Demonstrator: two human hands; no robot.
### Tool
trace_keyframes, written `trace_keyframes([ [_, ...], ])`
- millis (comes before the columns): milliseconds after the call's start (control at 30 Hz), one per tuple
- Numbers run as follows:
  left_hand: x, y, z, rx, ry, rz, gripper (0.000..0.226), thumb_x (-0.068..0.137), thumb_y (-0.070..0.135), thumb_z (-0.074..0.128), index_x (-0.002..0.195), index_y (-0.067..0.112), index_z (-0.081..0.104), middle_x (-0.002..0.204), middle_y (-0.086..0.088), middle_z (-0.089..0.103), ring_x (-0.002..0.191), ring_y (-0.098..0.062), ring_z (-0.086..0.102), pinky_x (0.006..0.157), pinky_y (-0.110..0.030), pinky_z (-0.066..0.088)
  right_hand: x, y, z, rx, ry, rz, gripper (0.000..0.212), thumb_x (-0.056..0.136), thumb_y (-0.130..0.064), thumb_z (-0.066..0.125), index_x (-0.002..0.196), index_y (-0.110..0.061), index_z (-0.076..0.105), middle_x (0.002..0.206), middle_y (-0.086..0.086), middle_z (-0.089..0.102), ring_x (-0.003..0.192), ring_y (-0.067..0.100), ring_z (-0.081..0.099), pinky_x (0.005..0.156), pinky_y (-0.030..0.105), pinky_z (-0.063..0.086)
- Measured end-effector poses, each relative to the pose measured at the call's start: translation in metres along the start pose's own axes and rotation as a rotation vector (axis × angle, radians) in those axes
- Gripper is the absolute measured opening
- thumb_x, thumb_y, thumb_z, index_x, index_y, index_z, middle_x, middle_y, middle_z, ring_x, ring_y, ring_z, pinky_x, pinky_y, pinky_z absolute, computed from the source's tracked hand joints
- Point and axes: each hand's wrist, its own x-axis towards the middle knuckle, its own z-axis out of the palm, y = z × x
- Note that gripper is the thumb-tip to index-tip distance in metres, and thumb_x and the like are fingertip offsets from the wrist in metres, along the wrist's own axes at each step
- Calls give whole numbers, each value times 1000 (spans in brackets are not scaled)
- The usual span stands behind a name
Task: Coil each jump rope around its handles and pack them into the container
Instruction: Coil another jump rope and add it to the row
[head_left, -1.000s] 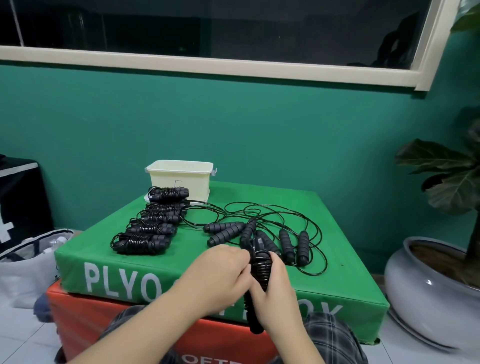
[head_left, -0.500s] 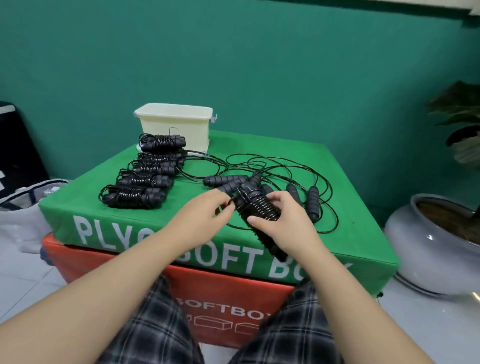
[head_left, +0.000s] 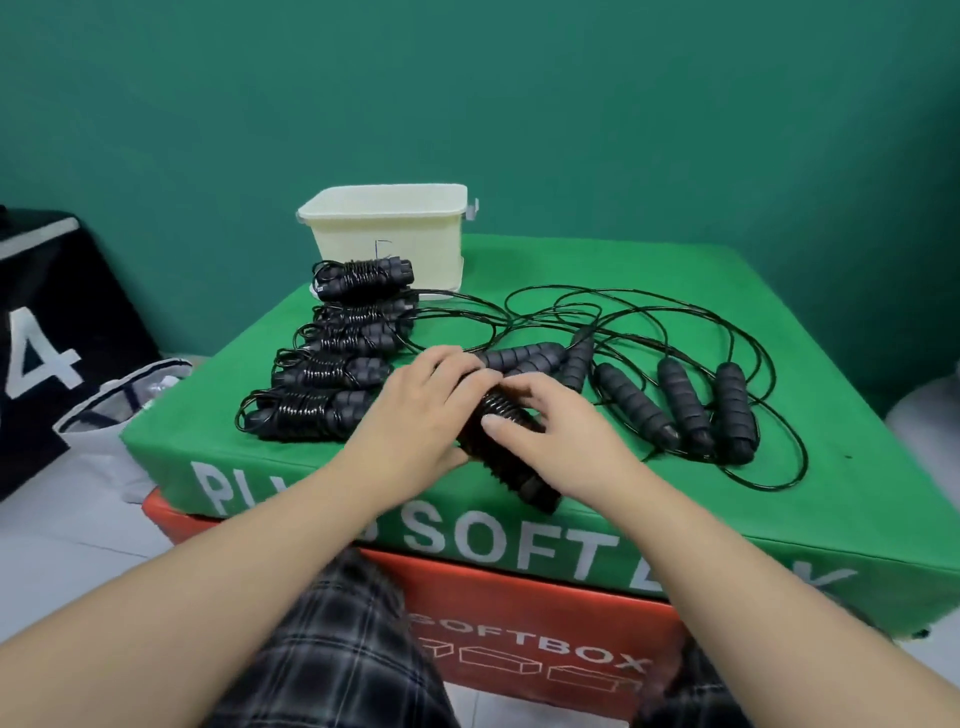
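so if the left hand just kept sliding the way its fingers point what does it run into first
Probably the loose black ribbed handles lying just past the left hand, which grips the coiled black jump rope; depth is unclear.

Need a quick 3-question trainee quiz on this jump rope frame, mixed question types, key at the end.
1. True or false: the cream container stands at the far edge of the green box, behind the row of coiled ropes.
2. What do the left hand and right hand grip between them?
3. The uncoiled handles lie to which side of the hands? A) the person's left B) the person's right C) inside the container

Key
1. True.
2. A coiled rope bundle, lying on the near part of the green box.
3. B.
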Motion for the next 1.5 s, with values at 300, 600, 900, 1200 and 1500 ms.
trace_keyframes([
  [300, 4, -121, 26, -126, -5, -455, 80, 65, 30, 83, 133, 24, 41, 122, -13, 52, 115, -32, 42, 101, -45, 35, 67, 57, -20, -451, 33, 92, 55, 97, -52, 37, 144, -24, 35, 152, 1, 35, 144, 22, 20, 116, 41, 22],
  [600, 27, -228, 42, -34, -273, -877, 77, 69, 32, 83, 136, 19, 45, 129, -22, 38, 121, -42, 34, 109, -45, 28, 66, 129, -9, -930, 62, 112, 66, 84, -54, 34, 139, -21, 50, 123, 6, 65, 129, 38, 45, 100, 50, 36],
  [900, 68, -254, 54, -55, -488, -748, 71, 79, 35, 74, 141, 32, 40, 135, -20, 38, 124, -42, 32, 109, -46, 28, 68, 136, -6, -941, 157, 44, 65, 83, -50, 38, 138, -19, 51, 122, 5, 65, 130, 36, 45, 100, 46, 31],
  [1200, 91, -212, 73, 31, -525, -643, 84, 84, 31, 63, 150, 35, 12, 160, -1, 1, 146, -21, -9, 114, -56, -3, 68, 140, -4, -938, 201, 17, 64, 83, -49, 39, 139, -19, 50, 122, 4, 65, 131, 34, 45, 102, 45, 31],
  [1500, 119, -146, 65, -284, -404, -337, 18, 93, 35, 53, 101, 22, 63, 113, 0, 62, 115, -24, 52, 96, -40, 41, 66, 142, -3, -915, 233, 8, 62, 84, -48, 40, 137, -21, 52, 120, 3, 67, 130, 33, 47, 103, 44, 29],
])
